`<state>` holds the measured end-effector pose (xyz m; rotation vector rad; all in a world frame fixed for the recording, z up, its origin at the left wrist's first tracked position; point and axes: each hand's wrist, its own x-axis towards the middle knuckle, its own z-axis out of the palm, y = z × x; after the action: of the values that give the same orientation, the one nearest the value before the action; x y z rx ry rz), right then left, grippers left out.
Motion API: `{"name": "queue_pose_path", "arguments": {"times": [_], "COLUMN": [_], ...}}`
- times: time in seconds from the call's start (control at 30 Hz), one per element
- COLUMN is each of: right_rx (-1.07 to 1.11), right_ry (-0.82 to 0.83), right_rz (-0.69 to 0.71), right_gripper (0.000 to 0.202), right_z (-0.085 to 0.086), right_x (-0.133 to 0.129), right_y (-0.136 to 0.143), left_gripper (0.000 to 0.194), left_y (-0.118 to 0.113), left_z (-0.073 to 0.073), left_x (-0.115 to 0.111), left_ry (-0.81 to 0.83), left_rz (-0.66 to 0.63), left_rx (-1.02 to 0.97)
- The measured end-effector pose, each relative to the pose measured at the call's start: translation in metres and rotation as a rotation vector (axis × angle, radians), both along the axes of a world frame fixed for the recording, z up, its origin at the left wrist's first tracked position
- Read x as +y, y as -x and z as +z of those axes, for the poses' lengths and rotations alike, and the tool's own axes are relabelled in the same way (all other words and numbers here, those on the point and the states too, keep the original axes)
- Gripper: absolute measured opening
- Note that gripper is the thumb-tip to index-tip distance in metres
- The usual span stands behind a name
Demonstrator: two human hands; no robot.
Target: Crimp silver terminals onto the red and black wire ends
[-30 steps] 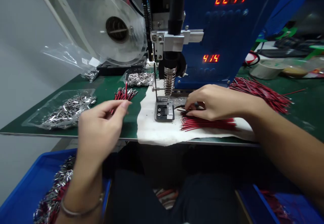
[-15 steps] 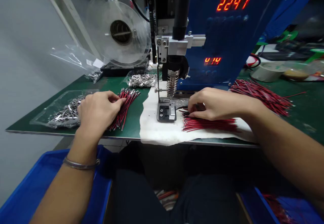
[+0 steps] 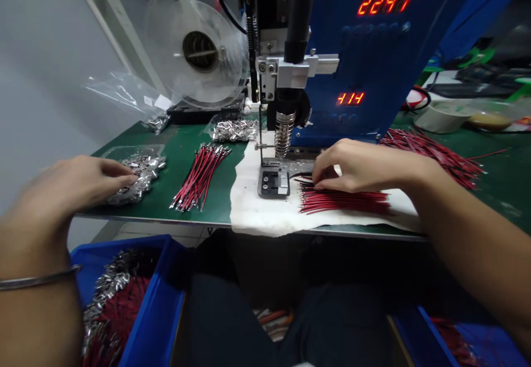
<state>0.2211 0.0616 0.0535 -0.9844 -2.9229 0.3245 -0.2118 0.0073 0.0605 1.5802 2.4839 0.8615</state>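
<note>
My left hand [image 3: 89,182], slightly blurred, reaches into the open plastic bag of small shiny metal terminals [image 3: 147,171]. Its thumb and fingers come together over the terminals; anything between the fingertips is hidden. On the white sheet [image 3: 257,212], my right hand [image 3: 348,165] rests over a bundle of red wires [image 3: 344,204], its fingers pinched on a thin black wire [image 3: 303,174] that points toward the machine's small black die block [image 3: 274,183]. Between my hands and left of the sheet lies another bunch of red wires [image 3: 200,176] with metal ends.
A blue machine [image 3: 352,52] with red digits stands behind the block, beside a clear reel [image 3: 197,52]. Another bag of terminals [image 3: 234,129] sits farther back. Loose red wires [image 3: 435,154] are piled at right. Below left, a blue bin [image 3: 160,289] holds wires with metal ends.
My left hand has moved left from the bunch of red wires to the bag of terminals, uncovering the bunch and the bin's contents. My right hand has barely moved.
</note>
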Motion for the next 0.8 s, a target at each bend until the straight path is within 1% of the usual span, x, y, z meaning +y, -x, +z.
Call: {"name": "queue_pose_path", "arguments": {"times": [0.07,0.1,0.2,0.27,0.33,0.43,0.5,0.57,0.6,0.67,0.73,0.8], "right_rx": [0.000,0.001,0.006,0.009,0.006,-0.003,-0.013,-0.022,-0.026,-0.032,-0.033,-0.021], "right_ry": [0.013,0.019,0.041,0.043,0.040,0.031,0.025,0.025,0.026,0.027,0.019,0.005], "right_rz": [-0.004,-0.004,-0.005,-0.002,0.001,0.002,0.002,-0.001,-0.003,-0.007,-0.014,-0.019], "right_gripper": [0.018,0.018,0.018,0.019,0.019,0.019,0.019,0.018,0.018,0.017,0.017,0.018], "right_z": [0.001,0.001,0.002,0.002,0.002,0.001,0.001,0.000,0.001,0.001,0.001,0.001], "right_x": [0.000,0.000,-0.001,-0.001,-0.001,-0.001,-0.001,-0.002,-0.003,-0.004,-0.004,-0.004], "right_y": [0.000,0.001,0.001,0.001,0.001,0.002,0.002,0.002,0.003,0.003,0.003,0.003], "left_gripper": [0.027,0.033,0.051,0.054,0.051,0.036,0.028,0.025,0.024,0.023,0.024,0.022], "left_y": [0.004,0.004,0.001,-0.001,-0.001,0.000,-0.003,-0.013,-0.021,-0.043,-0.072,-0.101], "left_z": [-0.003,-0.004,-0.004,-0.003,-0.003,-0.003,-0.003,-0.004,-0.004,-0.007,-0.012,-0.019], "left_x": [0.001,0.002,0.002,0.002,0.002,0.000,-0.004,-0.009,-0.013,-0.018,-0.021,-0.021], "left_ry": [0.163,0.244,0.265,0.270,0.257,0.213,0.123,-0.054,-0.165,-0.369,-0.465,-0.492], "left_rz": [-0.005,-0.001,-0.029,-0.020,-0.010,0.064,0.135,0.136,0.111,0.045,-0.041,-0.158], "left_rx": [0.104,0.165,0.197,0.210,0.214,0.218,0.248,0.271,0.257,0.157,0.020,-0.127]}}
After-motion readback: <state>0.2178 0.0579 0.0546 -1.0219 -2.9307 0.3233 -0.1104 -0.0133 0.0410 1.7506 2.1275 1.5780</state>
